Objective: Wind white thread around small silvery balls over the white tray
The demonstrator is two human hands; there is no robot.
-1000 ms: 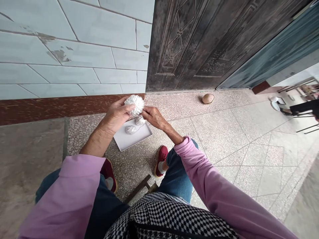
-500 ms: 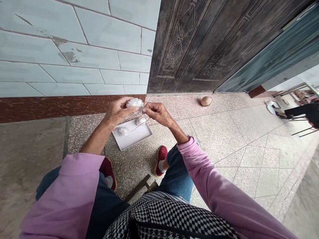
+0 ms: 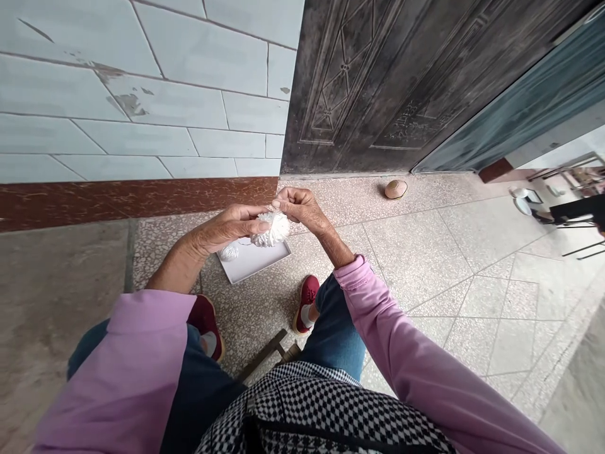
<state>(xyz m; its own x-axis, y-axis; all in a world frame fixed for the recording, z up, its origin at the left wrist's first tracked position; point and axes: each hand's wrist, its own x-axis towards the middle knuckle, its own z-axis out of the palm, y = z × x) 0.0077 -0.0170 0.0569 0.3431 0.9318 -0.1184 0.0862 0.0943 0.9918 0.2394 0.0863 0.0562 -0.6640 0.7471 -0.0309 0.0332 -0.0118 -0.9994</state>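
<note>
Lowered rightward, white ruffled ball (image 3: 273,229), long axis sideways, pinched between left hand (image 3: 227,229) and right hand (image 3: 297,208)

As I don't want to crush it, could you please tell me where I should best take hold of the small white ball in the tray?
Pinch the small white ball gently across its sides, coming from the near side over the white tray. It looks round and soft, and the left hand overhangs its top, so that side seems the freer one.
</note>
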